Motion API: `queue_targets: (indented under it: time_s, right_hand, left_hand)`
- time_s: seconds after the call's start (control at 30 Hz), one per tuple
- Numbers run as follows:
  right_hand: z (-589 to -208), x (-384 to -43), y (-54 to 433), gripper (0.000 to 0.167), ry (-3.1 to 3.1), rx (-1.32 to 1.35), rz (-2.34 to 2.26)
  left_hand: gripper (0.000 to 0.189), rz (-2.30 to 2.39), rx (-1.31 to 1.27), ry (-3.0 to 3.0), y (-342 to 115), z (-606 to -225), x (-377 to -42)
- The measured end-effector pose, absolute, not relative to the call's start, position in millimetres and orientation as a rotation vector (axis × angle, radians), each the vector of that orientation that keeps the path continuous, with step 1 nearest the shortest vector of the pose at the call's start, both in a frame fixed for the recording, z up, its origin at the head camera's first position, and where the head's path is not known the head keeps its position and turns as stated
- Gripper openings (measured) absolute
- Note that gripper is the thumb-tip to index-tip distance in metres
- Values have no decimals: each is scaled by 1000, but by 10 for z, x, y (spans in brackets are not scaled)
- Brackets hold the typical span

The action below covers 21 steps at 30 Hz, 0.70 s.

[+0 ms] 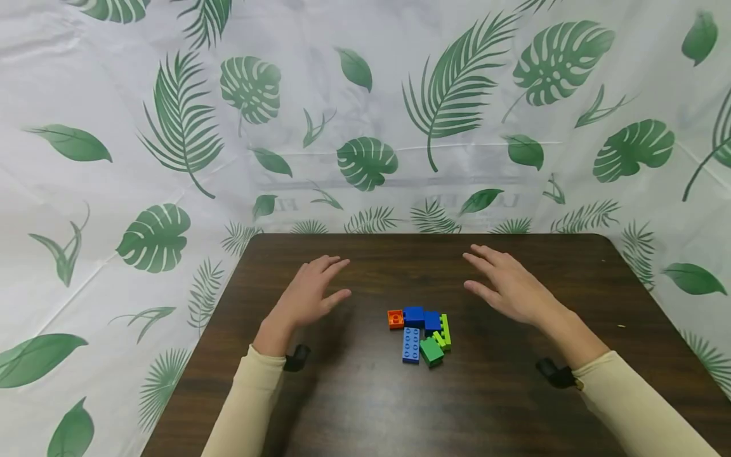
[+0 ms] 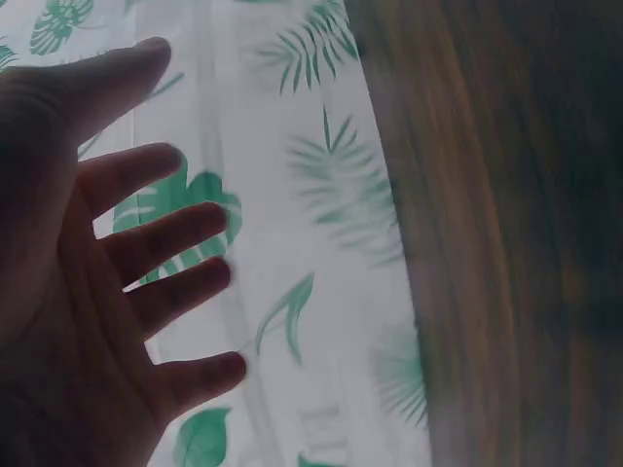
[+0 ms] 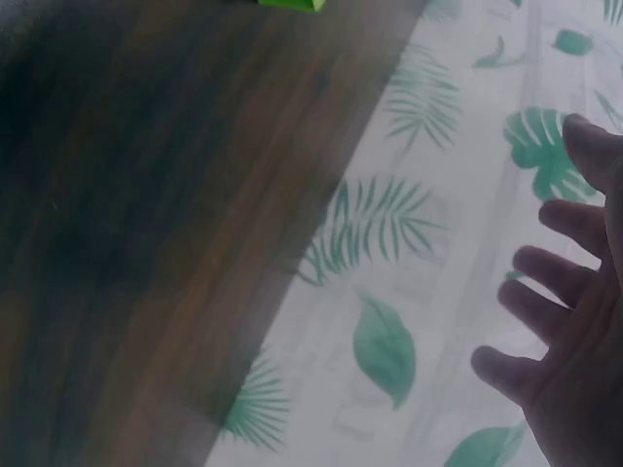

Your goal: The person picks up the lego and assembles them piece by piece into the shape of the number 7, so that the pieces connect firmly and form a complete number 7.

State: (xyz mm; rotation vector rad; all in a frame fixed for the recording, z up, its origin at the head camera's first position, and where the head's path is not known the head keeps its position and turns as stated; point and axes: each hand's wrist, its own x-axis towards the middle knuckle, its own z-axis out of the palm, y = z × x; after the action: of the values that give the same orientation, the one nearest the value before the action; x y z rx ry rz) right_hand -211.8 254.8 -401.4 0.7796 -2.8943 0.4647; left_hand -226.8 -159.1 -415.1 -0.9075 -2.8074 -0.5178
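Zero blocks point(image 1: 411, 344) lifted yet, all bunched on the counter point(image 1: 354, 400) between left hand point(image 1: 305, 295) and right hand point(image 1: 514, 290), fingers point(image 2: 170, 236) wide and empty!

Open tabletop point(image 1: 365, 406) all around, brick cluster point(image 1: 414, 338) blocking the middle, leaf-print sheet point(image 1: 411, 190) behind

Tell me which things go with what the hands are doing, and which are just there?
Probably for the job, between left hand and right hand:
orange toy brick
dark-blue bricks
light-blue brick
green brick
lime-green bricks

Probably just there:
wood-grain table, under the bricks
leaf-print sheet, behind the table
tiny yellowish speck, on the table
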Motion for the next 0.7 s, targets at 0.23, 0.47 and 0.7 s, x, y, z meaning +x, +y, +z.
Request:
queue_targets:
  time_s: [0.23, 0.47, 0.7]
  right_hand:
    - [-4166, -2032, 2458, 58, -2907, 810, 500]
    - [-4386, -1911, 2272, 42, -2992, 835, 552]
    - [-4609, -1817, 2080, 35, -3051, 901, 557]
  left_hand:
    - [59, -719, -958, -2874, -1282, -4391, -2203]
    - [56, -654, -999, -2982, -886, -4725, -2149]
    - [59, -596, -928, -2955, -550, -4983, -2143]
